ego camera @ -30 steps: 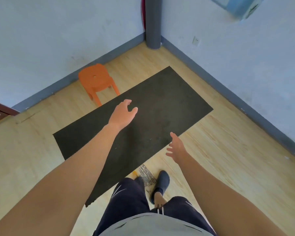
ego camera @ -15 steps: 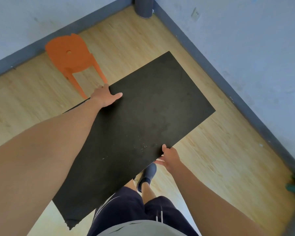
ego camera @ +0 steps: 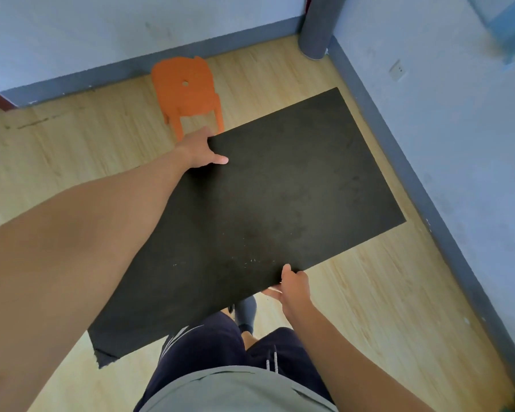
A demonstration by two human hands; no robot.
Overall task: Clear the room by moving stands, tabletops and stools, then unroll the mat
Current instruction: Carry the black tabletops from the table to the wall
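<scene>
1. The person is carrying a black tabletop (ego camera: 280,203), a flat dark board, above the wooden floor (ego camera: 384,307) near the corner of the room.
2. The left hand (ego camera: 198,148) clasps the far long edge of the board, thumb flat on top and the fingers hidden underneath.
3. The right hand (ego camera: 293,285) pinches the near long edge, thumb on the upper face and fingers curled below.
4. The board spans the gap between the two hands and runs on past both of them; its near-left corner, by the left forearm, looks chipped or torn.
5. As I judge it, the clearing is only partly done: this tabletop is in hand and not yet set down.
6. An orange stool (ego camera: 188,90) stands by the far wall, just beyond the left hand, and likely has to be moved too.
7. A grey roll (ego camera: 317,28) stands upright in the corner; it may be the mat, though I cannot tell for sure. If so, unrolling is not yet begun.
8. No stands are in view.
</scene>
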